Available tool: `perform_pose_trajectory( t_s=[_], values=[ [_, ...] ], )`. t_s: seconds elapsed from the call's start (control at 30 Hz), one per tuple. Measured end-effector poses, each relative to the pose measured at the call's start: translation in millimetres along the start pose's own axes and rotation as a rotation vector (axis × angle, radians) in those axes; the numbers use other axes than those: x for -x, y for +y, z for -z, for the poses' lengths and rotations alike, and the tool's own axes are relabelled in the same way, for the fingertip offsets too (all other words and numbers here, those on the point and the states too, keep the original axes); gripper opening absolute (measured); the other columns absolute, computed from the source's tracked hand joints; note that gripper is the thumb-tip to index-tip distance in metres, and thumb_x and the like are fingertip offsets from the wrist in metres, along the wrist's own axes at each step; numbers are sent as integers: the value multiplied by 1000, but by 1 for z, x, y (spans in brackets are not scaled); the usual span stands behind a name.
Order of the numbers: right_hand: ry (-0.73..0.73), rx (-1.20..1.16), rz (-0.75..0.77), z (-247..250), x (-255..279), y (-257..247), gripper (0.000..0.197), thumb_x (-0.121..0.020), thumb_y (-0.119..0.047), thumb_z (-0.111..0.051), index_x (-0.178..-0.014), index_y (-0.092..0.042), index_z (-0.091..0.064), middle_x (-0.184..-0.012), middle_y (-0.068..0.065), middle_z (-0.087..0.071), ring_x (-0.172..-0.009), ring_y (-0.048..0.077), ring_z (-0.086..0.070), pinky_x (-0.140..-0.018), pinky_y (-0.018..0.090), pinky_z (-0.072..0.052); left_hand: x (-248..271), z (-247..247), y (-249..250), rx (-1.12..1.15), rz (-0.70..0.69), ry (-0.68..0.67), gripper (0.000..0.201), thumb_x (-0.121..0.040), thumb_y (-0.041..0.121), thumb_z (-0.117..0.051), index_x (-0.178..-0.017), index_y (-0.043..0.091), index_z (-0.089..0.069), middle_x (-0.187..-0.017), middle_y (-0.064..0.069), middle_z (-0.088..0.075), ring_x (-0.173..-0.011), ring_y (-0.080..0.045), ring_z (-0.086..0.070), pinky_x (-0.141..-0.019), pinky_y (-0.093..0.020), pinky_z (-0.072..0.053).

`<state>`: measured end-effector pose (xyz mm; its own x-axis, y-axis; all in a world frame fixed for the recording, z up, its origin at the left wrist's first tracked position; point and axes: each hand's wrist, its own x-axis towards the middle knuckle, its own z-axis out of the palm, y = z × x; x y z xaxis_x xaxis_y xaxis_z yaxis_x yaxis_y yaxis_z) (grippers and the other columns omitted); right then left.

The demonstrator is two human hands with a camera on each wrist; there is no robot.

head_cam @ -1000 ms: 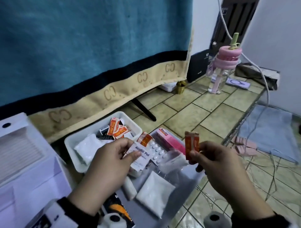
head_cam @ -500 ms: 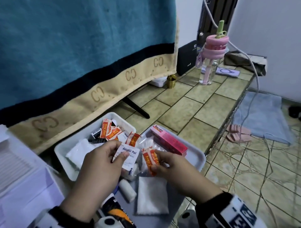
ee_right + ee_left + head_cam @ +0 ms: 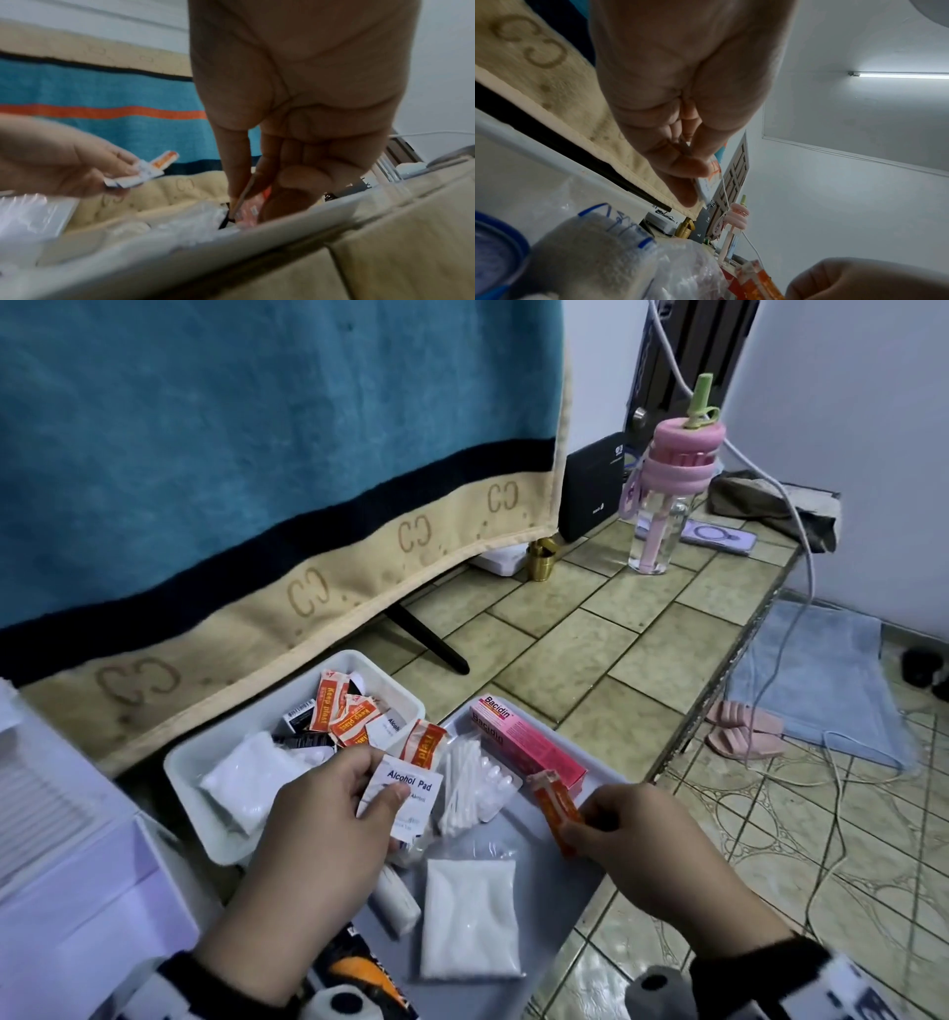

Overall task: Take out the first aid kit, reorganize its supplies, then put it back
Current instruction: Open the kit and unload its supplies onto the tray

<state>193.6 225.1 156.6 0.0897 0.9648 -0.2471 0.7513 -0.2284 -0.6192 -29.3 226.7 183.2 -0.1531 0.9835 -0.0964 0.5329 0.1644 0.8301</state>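
Observation:
My left hand (image 3: 354, 793) pinches a white alcohol pad packet (image 3: 405, 793) together with an orange plaster packet (image 3: 426, 744), above the gap between the white bin (image 3: 190, 762) and the grey tray (image 3: 554, 880). My right hand (image 3: 616, 824) pinches a strip of orange plaster packets (image 3: 557, 806) low over the tray's right side. On the tray lie a pink Bacidin box (image 3: 524, 744), a bag of cotton swabs (image 3: 464, 785), a flat white gauze bag (image 3: 470, 916) and a bandage roll (image 3: 395, 901). The bin holds more orange plasters (image 3: 339, 711) and a gauze bag (image 3: 246, 778).
A white kit case (image 3: 61, 865) stands open at the left. A blue towel (image 3: 257, 454) hangs behind the bin. Farther along the tiled counter (image 3: 590, 649) stand a pink bottle (image 3: 667, 480), a brass cup (image 3: 540, 559) and a phone (image 3: 719, 537). The counter edge drops off at the right.
My right hand came down from chest height with the orange strip, moved left to the left hand, then back right over the tray. The left hand kept its packets.

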Motion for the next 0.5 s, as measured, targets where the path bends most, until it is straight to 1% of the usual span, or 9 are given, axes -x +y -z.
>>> perform_pose_trajectory(
  t_s=[0.07, 0.13, 0.2, 0.27, 0.33, 0.37, 0.43, 0.5],
  values=[
    [34, 12, 26, -5, -7, 2, 19, -79, -28, -67, -63, -17, -64, -60, 1, -63, -51, 7, -49, -47, 16, -33, 1, -1, 1, 5, 0, -17, 11, -88, 14, -63, -87, 25, -65, -81, 9, -74, -62, -10, -71, -74, -45, -57],
    [56, -53, 37, -8, -13, 1, 17, -79, -20, -68, -63, -20, -61, -62, -1, -66, -54, 9, -54, -47, 15, -35, 1, 0, 1, 13, -7, -20, 12, -88, 14, -63, -87, 25, -65, -82, 10, -74, -62, -11, -71, -74, -45, -57],
    [88, -112, 44, -9, -20, 0, 15, -80, -18, -68, -66, -20, -63, -64, 3, -69, -55, 13, -55, -47, 16, -35, 0, 1, 1, 7, -11, -16, 14, -88, 14, -63, -84, 26, -65, -81, 13, -73, -59, -11, -71, -72, -43, -58],
    [116, -184, 47, -6, -27, -1, 14, -81, -15, -67, -72, -26, -66, -64, 4, -71, -58, 17, -60, -54, 22, -41, 0, 1, 2, -2, -14, -19, 14, -88, 13, -63, -83, 26, -65, -80, 12, -73, -58, -11, -70, -71, -43, -58],
    [106, -181, 45, -2, -31, 0, 21, -80, -12, -69, -83, -32, -68, -68, 2, -72, -64, 18, -65, -58, 24, -43, 1, 0, 2, -7, -18, -32, 12, -88, 14, -63, -85, 25, -65, -80, 7, -74, -58, -12, -70, -71, -44, -58],
    [94, -155, 42, 0, -31, 1, 20, -78, -12, -70, -85, -31, -71, -69, 1, -73, -62, 16, -63, -58, 24, -43, 1, 0, 2, -11, -18, -39, 11, -88, 14, -63, -85, 25, -64, -79, 6, -74, -59, -12, -70, -71, -45, -58],
    [75, -128, 27, 0, -27, 4, 13, -77, -14, -72, -79, -27, -72, -67, 1, -72, -52, 9, -55, -53, 22, -40, 0, -1, 1, -16, -15, -56, 12, -87, 13, -64, -83, 25, -65, -78, 10, -74, -60, -11, -70, -71, -45, -58],
    [80, -146, -3, -2, -21, 7, 9, -75, -16, -75, -72, -24, -71, -56, -4, -69, -42, 1, -50, -46, 17, -38, 0, -1, 0, -20, -11, -72, 15, -87, 13, -64, -80, 26, -65, -78, 16, -73, -63, -10, -71, -71, -43, -58]
  ],
)
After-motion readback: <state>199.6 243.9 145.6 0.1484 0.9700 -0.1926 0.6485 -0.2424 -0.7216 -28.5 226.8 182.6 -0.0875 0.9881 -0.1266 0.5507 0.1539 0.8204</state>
